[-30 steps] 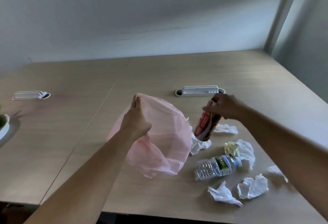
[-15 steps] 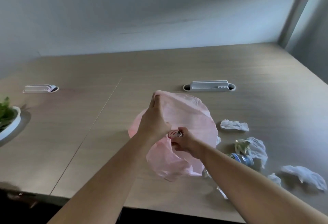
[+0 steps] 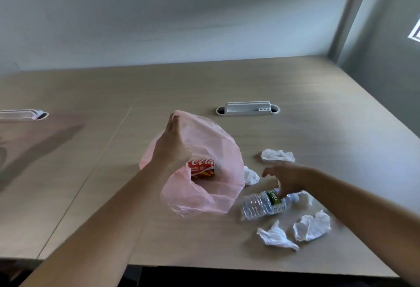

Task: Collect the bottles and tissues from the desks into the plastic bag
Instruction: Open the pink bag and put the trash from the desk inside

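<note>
My left hand (image 3: 172, 148) grips the rim of the pink plastic bag (image 3: 211, 186) and holds its mouth up and open above the desk. Inside the bag lies a red cola bottle (image 3: 201, 168). My right hand (image 3: 287, 178) hovers with spread fingers just over a clear water bottle (image 3: 263, 203) that lies on its side to the right of the bag; it holds nothing. Crumpled white tissues lie around it: one beside the bag (image 3: 251, 175), one farther back (image 3: 277, 156), two near the front (image 3: 276, 236) (image 3: 312, 226).
The wooden desk (image 3: 318, 116) has a white cable tray (image 3: 247, 107) behind the bag and another one (image 3: 22, 114) at the far left. A seam runs between two desktops left of the bag. The front edge lies close below the tissues.
My right hand has left the cola bottle inside the bag, pulled out and moved right over the water bottle. The left hand keeps its hold on the bag.
</note>
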### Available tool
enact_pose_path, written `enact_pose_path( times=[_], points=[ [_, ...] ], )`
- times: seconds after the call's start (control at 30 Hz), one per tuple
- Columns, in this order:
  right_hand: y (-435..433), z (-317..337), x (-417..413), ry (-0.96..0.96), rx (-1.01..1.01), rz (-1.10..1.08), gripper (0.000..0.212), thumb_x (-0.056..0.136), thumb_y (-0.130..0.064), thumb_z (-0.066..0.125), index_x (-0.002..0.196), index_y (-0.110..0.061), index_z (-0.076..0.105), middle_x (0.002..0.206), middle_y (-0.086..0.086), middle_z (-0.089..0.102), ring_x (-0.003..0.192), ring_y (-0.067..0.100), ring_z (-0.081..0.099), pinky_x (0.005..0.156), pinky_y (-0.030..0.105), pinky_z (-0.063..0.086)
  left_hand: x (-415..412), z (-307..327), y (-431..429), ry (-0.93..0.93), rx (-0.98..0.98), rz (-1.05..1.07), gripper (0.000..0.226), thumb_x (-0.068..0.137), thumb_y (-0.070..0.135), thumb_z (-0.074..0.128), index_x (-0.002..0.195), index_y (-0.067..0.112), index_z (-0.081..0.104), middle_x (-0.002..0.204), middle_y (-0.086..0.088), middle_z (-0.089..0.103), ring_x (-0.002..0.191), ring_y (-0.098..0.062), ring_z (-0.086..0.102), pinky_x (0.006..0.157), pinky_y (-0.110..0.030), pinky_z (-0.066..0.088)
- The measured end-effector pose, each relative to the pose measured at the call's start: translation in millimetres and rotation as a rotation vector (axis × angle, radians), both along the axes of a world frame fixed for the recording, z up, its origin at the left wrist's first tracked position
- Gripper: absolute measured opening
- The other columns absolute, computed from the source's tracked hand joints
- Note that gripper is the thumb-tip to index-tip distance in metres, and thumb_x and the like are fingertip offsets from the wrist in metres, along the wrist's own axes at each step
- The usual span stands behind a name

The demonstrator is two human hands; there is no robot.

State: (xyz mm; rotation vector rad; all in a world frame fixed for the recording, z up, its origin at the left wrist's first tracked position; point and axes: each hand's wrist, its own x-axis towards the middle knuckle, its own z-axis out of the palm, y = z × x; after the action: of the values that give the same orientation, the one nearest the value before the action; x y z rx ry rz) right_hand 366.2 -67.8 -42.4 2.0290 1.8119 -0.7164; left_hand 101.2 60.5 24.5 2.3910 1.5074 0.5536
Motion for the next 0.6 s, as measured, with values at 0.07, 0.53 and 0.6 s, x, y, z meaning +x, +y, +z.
enact_pose_path(
  times=[0.07,0.53,0.6],
  points=[
    [-15.8,-24.3,7.9,-0.091,-0.021,0.056,0.088,0.067,-0.036,0.080,0.141,-0.029,0.032,0.137,0.004,0.047,0.123,0.022,0.046,0.102,0.034,0.040,3.2,-2.5,-1.6,0.000,-0.008,-0.014,0.083,0.071,0.004,0.062,0.143,0.009,0.021,0.154,-0.005,0.024,0.107,-0.036,0.056,0.071,-0.028,0.036],
    [25.2,20.7,-15.3,0.154,0.169,-0.042,0.070,0.069,-0.027,0.080,0.130,-0.017,0.047,0.125,0.003,0.057,0.110,0.021,0.054,0.090,0.027,0.041,8.2,-8.6,-8.6,0.014,-0.034,-0.069,0.086,0.072,0.019,0.071,0.143,0.012,0.021,0.156,-0.001,0.020,0.111,-0.032,0.056,0.077,-0.032,0.043],
    [44.3,46.4,-25.5,0.150,0.124,-0.025,0.068,0.069,-0.026,0.081,0.128,-0.015,0.049,0.124,0.004,0.057,0.108,0.022,0.055,0.088,0.028,0.042,6.4,-9.6,-10.2,0.019,-0.053,-0.071,0.087,0.072,0.017,0.068,0.144,0.014,0.018,0.158,0.001,0.015,0.110,-0.032,0.056,0.079,-0.034,0.046]
  ],
)
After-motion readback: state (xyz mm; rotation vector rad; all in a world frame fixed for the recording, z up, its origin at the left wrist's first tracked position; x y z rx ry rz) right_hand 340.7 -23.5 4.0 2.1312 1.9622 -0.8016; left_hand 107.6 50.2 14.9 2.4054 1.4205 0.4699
